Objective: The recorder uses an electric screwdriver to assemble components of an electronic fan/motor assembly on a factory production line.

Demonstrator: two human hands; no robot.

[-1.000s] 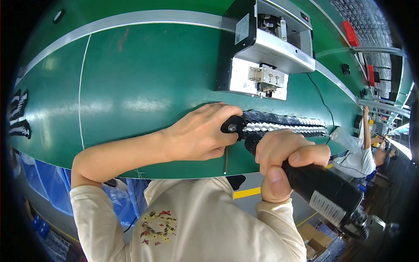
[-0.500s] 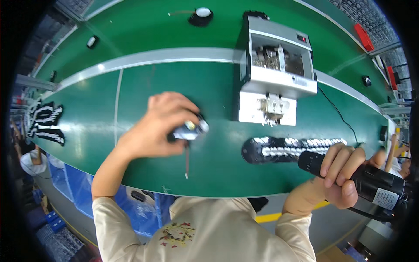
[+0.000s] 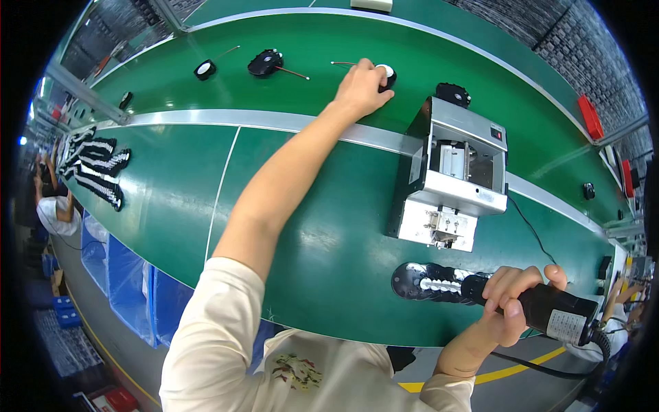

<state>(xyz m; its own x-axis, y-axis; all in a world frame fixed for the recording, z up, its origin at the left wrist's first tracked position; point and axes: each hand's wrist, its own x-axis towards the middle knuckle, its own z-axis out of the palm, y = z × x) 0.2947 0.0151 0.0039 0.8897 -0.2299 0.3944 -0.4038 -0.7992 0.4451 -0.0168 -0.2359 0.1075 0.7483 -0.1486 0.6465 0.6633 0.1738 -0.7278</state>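
My left hand (image 3: 362, 88) reaches far forward over the bright green surface, its fingers closed around the edge of a round black part with a white face (image 3: 388, 72). A thin wire (image 3: 343, 63) sticks out to the left of that part. In my right hand (image 3: 511, 302) is a black electric screwdriver (image 3: 556, 312), held level with its nose to the left. Below that nose, on the near tabletop, lies an overlapping row of round black-and-white parts (image 3: 412, 281), partly hidden by the tool and hand.
A metal machine (image 3: 467, 189) stands right of centre. Along the far surface lie a black disc with a reddish wire (image 3: 264, 63), a white-faced part (image 3: 204, 69) and another black disc (image 3: 453, 95). Black-and-white rows (image 3: 96, 168) are at the left. A cable (image 3: 532, 226) trails right.
My left hand has gone from the near tabletop, where it held a wired part, to the white-faced part on the far surface. A black disc with a wire now lies there. The view has shifted.
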